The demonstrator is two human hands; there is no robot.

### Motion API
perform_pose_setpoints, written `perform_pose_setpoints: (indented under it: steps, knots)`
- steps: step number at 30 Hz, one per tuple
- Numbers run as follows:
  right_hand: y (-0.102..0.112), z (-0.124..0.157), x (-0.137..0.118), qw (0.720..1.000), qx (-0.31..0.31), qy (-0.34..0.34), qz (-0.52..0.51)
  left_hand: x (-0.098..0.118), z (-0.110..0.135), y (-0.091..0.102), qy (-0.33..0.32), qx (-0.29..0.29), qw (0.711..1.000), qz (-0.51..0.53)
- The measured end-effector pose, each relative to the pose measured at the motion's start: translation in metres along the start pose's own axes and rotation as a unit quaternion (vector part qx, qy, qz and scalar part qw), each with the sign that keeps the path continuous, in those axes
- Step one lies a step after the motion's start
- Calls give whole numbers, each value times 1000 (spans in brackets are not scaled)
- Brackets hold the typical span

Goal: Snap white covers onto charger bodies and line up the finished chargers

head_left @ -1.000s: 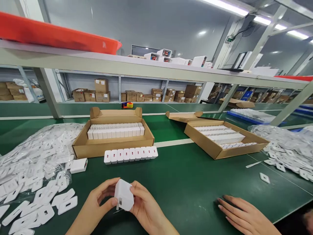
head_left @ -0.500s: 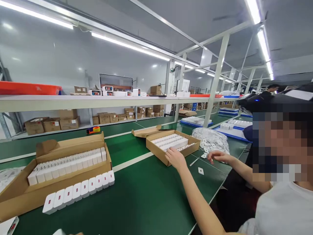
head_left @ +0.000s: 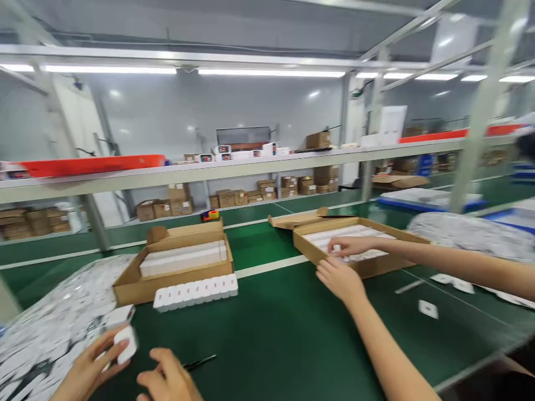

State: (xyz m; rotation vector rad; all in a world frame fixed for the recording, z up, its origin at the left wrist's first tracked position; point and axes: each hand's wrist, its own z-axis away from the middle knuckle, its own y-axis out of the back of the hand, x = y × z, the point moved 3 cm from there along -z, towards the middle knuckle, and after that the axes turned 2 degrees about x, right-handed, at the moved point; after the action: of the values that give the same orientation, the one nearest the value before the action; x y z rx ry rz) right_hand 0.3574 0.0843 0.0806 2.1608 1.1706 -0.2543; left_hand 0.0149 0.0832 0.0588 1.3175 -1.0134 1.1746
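My left hand is at the bottom left, closed round a small white charger block. Just right of it, my right hand is loosely open with nothing in it, and it is smeared by motion. A thin black tool lies on the green mat beside my right hand. A row of white chargers stands in front of an open cardboard box packed with more of them.
A co-worker's two hands reach from the right to a second open box. Piles of bagged white parts lie at the left and right. A shelf with an orange tray and cartons runs across the bench.
The view has swung back left and down, so my hands and the charger show again. The co-worker's hands are now at the second box; the nearer one rested on the mat a second ago.
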Motion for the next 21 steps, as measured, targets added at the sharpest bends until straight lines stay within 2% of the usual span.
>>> perform_pose_setpoints:
  steps: [2,4,7,9,13,17,21]
  knots:
    - [-57,9,-35,998,-25,7,-49,-2,-20,16,11,44,999,12]
    - [-101,21,-68,995,-51,16,-90,-7,-41,27,22,75,997,27]
    - [-138,34,-97,992,-65,13,-110,-20,-68,25,42,87,995,39]
    - [-147,36,-101,993,-56,11,-99,-28,-84,15,45,80,995,47]
    - [-149,37,-96,996,-26,45,-75,-36,-110,-3,12,71,996,58]
    - [-156,41,-94,997,-3,43,-70,-40,-132,-8,-3,77,995,59]
    - [-166,48,-91,996,18,19,-88,-48,-144,-9,8,82,995,55]
